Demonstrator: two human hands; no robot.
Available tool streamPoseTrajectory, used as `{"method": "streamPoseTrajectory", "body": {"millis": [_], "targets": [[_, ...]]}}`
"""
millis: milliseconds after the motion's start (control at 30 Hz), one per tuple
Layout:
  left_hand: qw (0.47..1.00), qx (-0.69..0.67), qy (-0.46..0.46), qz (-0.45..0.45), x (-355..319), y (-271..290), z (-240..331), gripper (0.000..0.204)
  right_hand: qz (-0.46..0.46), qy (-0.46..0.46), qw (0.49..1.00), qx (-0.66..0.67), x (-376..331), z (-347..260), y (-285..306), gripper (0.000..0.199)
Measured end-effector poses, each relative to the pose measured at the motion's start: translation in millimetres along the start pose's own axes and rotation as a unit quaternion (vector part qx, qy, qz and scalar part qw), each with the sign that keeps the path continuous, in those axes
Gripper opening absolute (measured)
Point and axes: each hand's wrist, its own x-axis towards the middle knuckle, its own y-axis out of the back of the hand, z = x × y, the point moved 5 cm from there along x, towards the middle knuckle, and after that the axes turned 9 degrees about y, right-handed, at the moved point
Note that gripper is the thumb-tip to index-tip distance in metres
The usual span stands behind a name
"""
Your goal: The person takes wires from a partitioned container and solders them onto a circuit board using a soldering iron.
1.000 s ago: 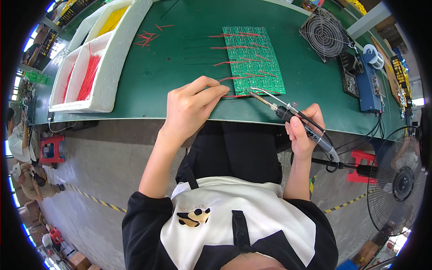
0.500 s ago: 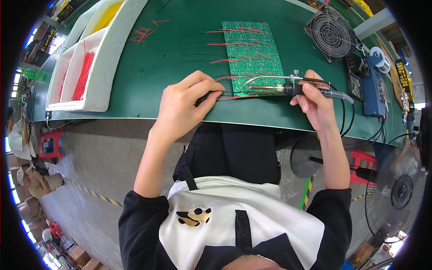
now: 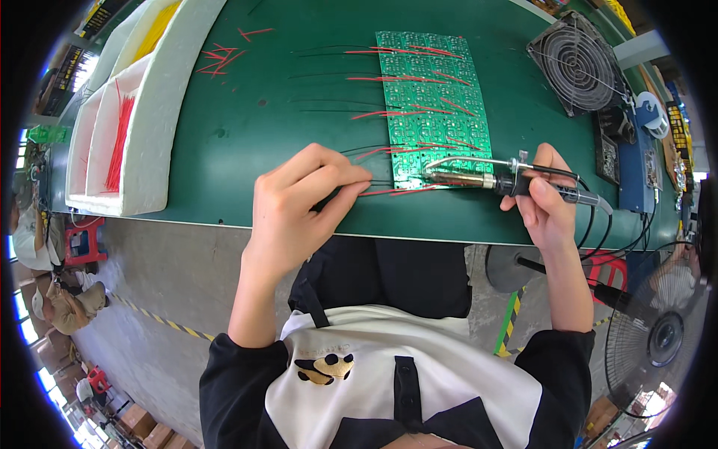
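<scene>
The green circuit board lies flat on the desk, between the hands, apparently so both can reach its near edge. The left hand has its grip pinched, seemingly around a thin dark wire, perhaps to steady it. The right hand's grip wraps the soldering iron behind its metal barrel, likely avoiding heat, its tip pointing leftward over the board.

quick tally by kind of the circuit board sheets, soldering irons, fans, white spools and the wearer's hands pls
Circuit board sheet: 1
Soldering iron: 1
Fans: 2 (table fan, standing fan)
White spool: 1
Hands: 2 (left hand, right hand)
Total: 7
</scene>
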Motion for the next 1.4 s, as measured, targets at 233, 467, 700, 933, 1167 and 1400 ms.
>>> {"method": "streamPoseTrajectory", "body": {"millis": [233, 467, 700, 933, 1167, 1400], "targets": [[1.0, 0.026, 0.008, -0.01, 0.4, -1.1, -1.9, 0.02, 0.003, 0.0, 0.999, -0.039, 1.4, 1.0, -0.8, 0.028], [1.0, 0.015, 0.011, -0.006, 2.2, -1.6, -3.1, 0.021, -0.005, 0.004, 0.998, -0.058, 2.6, -0.3, -3.0, 0.029], [1.0, 0.018, -0.002, -0.003, 3.1, -3.3, -1.2, 0.021, 0.001, -0.001, 0.998, -0.061, 2.1, -1.3, -2.8, 0.028], [1.0, 0.026, -0.006, -0.002, 2.5, -4.3, -0.8, 0.021, 0.002, 0.007, 0.999, -0.037, 2.0, 0.6, 0.4, 0.026], [1.0, 0.022, -0.016, 0.009, 2.4, -4.7, -0.5, 0.02, -0.013, 0.018, 0.999, -0.03, 2.0, -0.6, -0.1, 0.025], [0.999, 0.029, -0.031, 0.005, 2.4, -3.9, 0.7, 0.021, -0.006, 0.014, 0.999, -0.029, 1.5, -0.4, -0.1, 0.024]]}}
